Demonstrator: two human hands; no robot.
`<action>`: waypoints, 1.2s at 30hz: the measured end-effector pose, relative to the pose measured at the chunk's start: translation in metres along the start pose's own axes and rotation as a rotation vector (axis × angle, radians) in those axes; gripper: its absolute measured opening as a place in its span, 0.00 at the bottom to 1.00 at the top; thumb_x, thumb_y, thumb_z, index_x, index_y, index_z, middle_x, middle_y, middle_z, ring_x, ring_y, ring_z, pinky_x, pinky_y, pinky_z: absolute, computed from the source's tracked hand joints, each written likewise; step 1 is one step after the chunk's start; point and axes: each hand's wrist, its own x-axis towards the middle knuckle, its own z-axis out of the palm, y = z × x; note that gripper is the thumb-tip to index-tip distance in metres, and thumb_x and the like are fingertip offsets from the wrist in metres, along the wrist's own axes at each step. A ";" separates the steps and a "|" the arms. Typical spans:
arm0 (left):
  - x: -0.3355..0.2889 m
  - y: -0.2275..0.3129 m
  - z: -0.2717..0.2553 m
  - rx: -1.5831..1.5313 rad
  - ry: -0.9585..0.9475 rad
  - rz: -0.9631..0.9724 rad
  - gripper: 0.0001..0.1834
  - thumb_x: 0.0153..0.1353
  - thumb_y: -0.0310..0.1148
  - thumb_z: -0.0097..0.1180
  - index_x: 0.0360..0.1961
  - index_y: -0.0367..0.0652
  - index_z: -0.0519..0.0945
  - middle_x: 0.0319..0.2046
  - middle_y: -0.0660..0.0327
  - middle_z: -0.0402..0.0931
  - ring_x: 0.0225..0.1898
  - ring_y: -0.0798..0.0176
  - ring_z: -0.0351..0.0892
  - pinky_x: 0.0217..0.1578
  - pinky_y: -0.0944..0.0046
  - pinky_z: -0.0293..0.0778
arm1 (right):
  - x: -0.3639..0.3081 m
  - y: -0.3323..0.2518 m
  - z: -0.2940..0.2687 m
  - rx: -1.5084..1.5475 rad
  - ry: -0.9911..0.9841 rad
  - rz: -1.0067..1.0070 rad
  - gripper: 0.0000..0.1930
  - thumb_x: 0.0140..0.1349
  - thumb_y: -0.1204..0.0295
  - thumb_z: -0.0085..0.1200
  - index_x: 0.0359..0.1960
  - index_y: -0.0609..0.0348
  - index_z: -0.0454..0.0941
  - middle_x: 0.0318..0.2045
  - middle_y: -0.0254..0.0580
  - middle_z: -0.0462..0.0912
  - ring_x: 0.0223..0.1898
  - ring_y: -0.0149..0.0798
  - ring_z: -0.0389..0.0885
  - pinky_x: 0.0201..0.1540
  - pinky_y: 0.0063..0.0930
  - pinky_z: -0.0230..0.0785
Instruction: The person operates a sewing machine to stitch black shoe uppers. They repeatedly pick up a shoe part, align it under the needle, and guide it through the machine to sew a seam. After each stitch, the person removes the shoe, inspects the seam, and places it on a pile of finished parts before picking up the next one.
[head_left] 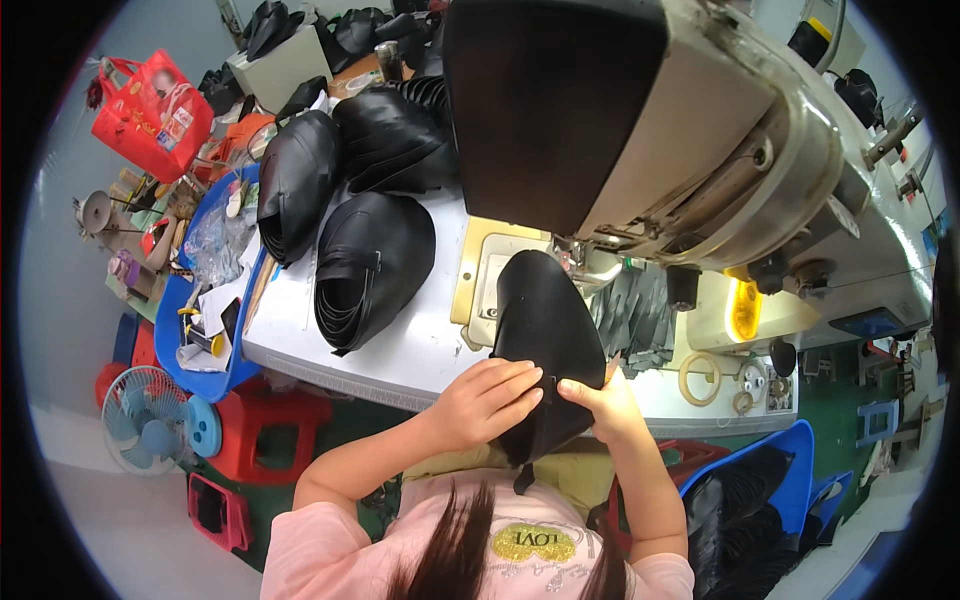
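Observation:
Between my hands is a black leather shoe upper (545, 310), its rounded end lying over the bed of a sewing machine (690, 150) and its narrow end pointing toward my body. My left hand (487, 402) grips its left side, fingers laid over the top edge. On the other side, my right hand (608, 402) pinches the leather with the thumb on top; its other fingers are mostly hidden underneath. The needle area sits just beyond the upper, largely hidden by the machine head.
Rolled stacks of black uppers (375, 265) stand on the white table (390, 375) at left. A blue bin (190, 365) with scraps, a fan (148, 420) and a red stool (262, 435) are further left. At lower right, a blue crate (800, 455) holds black pieces.

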 end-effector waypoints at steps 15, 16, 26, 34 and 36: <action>0.001 0.003 -0.002 0.022 -0.052 0.008 0.12 0.42 0.25 0.54 0.32 0.37 0.77 0.41 0.53 0.72 0.42 0.54 0.73 0.37 0.59 0.71 | -0.002 -0.004 0.006 -0.036 0.010 -0.031 0.18 0.42 0.80 0.61 0.38 0.67 0.73 0.33 0.40 0.78 0.33 0.31 0.76 0.39 0.24 0.70; -0.001 0.001 -0.001 0.024 -0.062 0.021 0.12 0.43 0.26 0.55 0.33 0.37 0.76 0.41 0.53 0.72 0.43 0.53 0.72 0.39 0.58 0.70 | -0.001 -0.003 0.007 -0.039 0.019 -0.034 0.18 0.41 0.81 0.61 0.38 0.67 0.74 0.33 0.40 0.78 0.32 0.31 0.76 0.39 0.25 0.70; -0.054 -0.034 0.001 -1.774 0.254 -1.167 0.32 0.46 0.34 0.61 0.52 0.37 0.65 0.49 0.56 0.68 0.49 0.60 0.69 0.50 0.60 0.64 | -0.003 -0.001 -0.006 0.237 -0.166 0.032 0.30 0.36 0.80 0.61 0.47 0.66 0.66 0.39 0.45 0.76 0.40 0.41 0.76 0.43 0.33 0.70; -0.058 -0.033 -0.004 -1.857 0.220 -1.208 0.30 0.47 0.33 0.60 0.52 0.36 0.65 0.49 0.54 0.69 0.49 0.60 0.70 0.48 0.60 0.67 | 0.002 -0.006 -0.005 0.171 -0.142 0.064 0.34 0.34 0.78 0.62 0.49 0.64 0.64 0.41 0.43 0.74 0.41 0.40 0.75 0.46 0.32 0.67; -0.052 -0.031 -0.002 -1.119 0.289 -1.134 0.28 0.47 0.31 0.58 0.50 0.35 0.65 0.46 0.55 0.69 0.45 0.60 0.69 0.47 0.62 0.64 | 0.005 -0.007 -0.004 0.148 -0.111 0.030 0.35 0.34 0.78 0.62 0.50 0.64 0.63 0.41 0.43 0.74 0.42 0.40 0.74 0.48 0.32 0.66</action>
